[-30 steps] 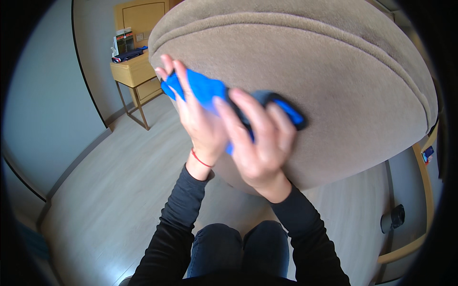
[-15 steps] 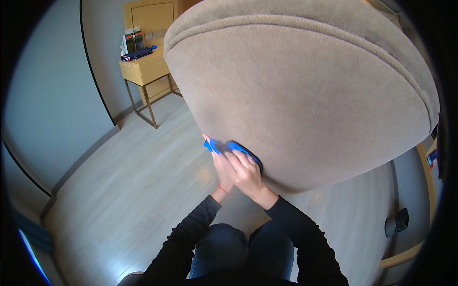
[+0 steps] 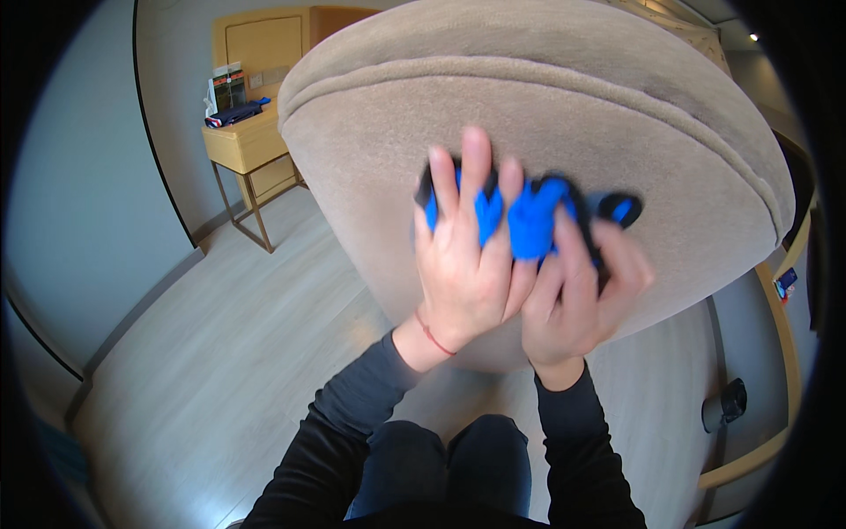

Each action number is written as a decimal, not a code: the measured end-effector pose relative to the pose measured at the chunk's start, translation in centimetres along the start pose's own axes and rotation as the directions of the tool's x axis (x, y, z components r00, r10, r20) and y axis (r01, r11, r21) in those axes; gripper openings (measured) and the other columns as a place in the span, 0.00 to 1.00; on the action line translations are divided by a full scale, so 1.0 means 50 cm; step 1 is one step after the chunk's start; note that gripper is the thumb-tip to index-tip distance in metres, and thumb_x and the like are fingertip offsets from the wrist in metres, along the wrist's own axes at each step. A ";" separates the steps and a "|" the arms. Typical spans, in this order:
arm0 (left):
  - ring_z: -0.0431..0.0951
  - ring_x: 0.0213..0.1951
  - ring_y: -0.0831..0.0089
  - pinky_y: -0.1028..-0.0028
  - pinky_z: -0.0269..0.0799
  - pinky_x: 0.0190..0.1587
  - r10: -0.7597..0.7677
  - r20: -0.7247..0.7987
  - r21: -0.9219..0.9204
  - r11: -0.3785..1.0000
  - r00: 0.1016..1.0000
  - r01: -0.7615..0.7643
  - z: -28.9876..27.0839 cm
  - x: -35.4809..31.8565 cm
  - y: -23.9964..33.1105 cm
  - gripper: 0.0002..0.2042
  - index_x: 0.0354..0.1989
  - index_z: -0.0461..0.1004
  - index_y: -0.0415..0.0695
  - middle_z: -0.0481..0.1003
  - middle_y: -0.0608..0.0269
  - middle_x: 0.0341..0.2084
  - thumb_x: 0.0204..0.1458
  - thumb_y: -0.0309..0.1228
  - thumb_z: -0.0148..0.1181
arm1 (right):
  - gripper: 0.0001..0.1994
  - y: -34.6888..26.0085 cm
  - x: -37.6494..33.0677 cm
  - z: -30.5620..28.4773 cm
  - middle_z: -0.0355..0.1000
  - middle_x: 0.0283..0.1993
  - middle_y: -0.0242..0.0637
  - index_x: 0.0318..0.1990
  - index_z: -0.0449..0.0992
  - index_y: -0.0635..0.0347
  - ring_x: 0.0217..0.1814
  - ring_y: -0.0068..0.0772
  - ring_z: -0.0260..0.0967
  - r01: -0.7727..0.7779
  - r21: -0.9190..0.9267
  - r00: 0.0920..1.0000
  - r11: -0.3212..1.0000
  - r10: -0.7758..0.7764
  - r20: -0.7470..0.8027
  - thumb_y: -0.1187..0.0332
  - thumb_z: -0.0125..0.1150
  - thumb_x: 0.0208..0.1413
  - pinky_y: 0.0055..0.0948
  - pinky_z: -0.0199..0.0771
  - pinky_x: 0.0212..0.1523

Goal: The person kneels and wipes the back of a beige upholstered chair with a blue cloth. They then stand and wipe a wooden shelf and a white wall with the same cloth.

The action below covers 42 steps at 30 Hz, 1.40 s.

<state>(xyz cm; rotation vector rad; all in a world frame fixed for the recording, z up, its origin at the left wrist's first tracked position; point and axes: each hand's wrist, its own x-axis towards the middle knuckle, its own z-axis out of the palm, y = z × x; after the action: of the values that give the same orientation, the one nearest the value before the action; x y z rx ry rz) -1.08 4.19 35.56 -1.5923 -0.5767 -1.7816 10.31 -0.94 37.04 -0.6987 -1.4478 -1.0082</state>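
A large beige, suede-like upholstered piece (image 3: 370, 176) with a piped seam tilts before me. My left hand (image 3: 463, 264) lies nearly flat against it, fingers spread, with blue and black parts of a hand tool showing between and beside them. Close on its right, my right hand (image 3: 577, 304) is blurred, its fingers curled on a blue-and-black hand tool (image 3: 533, 225). A small black end with a blue middle (image 3: 623, 209) shows past the right fingers. Whether these parts form one tool I cannot tell; the hands cover much of them.
A wooden desk (image 3: 242, 145) on a metal frame stands at the far left, bearing a dark folded item and packages. A black-lined bin (image 3: 727, 404) sits at the right wall beside a curved wooden edge (image 3: 745, 472). Pale wooden flooring (image 3: 238, 353) lies below.
Both hands have moved up and to the right across the upholstery. The left fingers have spread out. More of the blue and black parts now shows, and the upholstered piece sits slightly further left.
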 end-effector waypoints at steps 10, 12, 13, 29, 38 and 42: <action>0.48 0.68 0.30 0.42 0.48 0.63 0.042 0.042 -0.024 0.999 0.998 -0.041 0.008 -0.002 0.037 0.34 0.65 0.59 0.33 0.53 0.27 0.65 0.53 0.41 0.57 | 0.23 0.065 -0.037 -0.074 0.67 0.43 0.38 0.48 0.82 0.58 0.44 0.39 0.63 0.036 -0.045 0.997 0.998 -0.032 0.068 0.83 0.63 0.40 0.31 0.66 0.43; 0.48 0.68 0.30 0.42 0.48 0.64 0.104 -0.057 0.046 0.994 0.993 -0.101 0.020 0.079 0.026 0.34 0.66 0.60 0.35 0.51 0.31 0.67 0.52 0.43 0.55 | 0.23 0.081 0.025 -0.081 0.67 0.46 0.38 0.48 0.82 0.55 0.50 0.39 0.66 0.002 -0.118 0.993 0.993 -0.016 -0.117 0.85 0.60 0.42 0.32 0.69 0.51; 0.50 0.68 0.33 0.43 0.50 0.63 0.062 -0.036 0.122 0.991 0.997 -0.057 0.018 0.106 0.029 0.32 0.64 0.64 0.38 0.52 0.37 0.68 0.53 0.43 0.54 | 0.23 0.090 0.053 -0.075 0.67 0.47 0.40 0.48 0.82 0.57 0.51 0.39 0.67 -0.013 -0.099 0.979 0.995 -0.007 -0.204 0.86 0.58 0.43 0.31 0.70 0.50; 0.67 0.57 0.81 0.65 0.57 0.58 0.398 0.640 -0.063 0.879 0.657 -0.472 0.004 -0.424 0.055 0.21 0.59 0.71 0.49 0.68 0.66 0.61 0.58 0.41 0.52 | 0.17 0.120 -0.540 -0.071 0.67 0.46 0.39 0.43 0.79 0.54 0.47 0.45 0.64 -0.064 0.020 0.969 0.998 0.057 0.241 0.81 0.66 0.43 0.39 0.71 0.44; 0.70 0.36 0.60 0.64 0.64 0.36 0.249 0.619 -0.180 0.968 0.745 -0.174 -0.008 -0.443 0.041 0.17 0.45 0.73 0.45 0.67 0.54 0.51 0.52 0.42 0.60 | 0.20 0.117 -0.504 -0.101 0.66 0.44 0.39 0.45 0.80 0.55 0.45 0.41 0.64 -0.239 0.094 0.950 0.966 0.213 0.228 0.84 0.63 0.43 0.36 0.70 0.43; 0.70 0.39 0.60 0.61 0.63 0.36 0.064 0.358 0.014 0.997 0.932 -0.073 0.036 -0.370 0.083 0.20 0.49 0.74 0.46 0.69 0.55 0.53 0.48 0.42 0.61 | 0.21 0.145 -0.392 -0.106 0.66 0.46 0.38 0.44 0.81 0.45 0.46 0.42 0.60 -0.193 0.024 0.980 0.981 0.194 -0.049 0.83 0.63 0.42 0.34 0.66 0.43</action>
<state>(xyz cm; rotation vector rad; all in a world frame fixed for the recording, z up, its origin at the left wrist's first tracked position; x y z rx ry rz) 3.72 6.13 17.24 -1.9100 -0.6986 -1.4329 21.90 0.20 18.92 -0.7788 -1.3156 -0.8545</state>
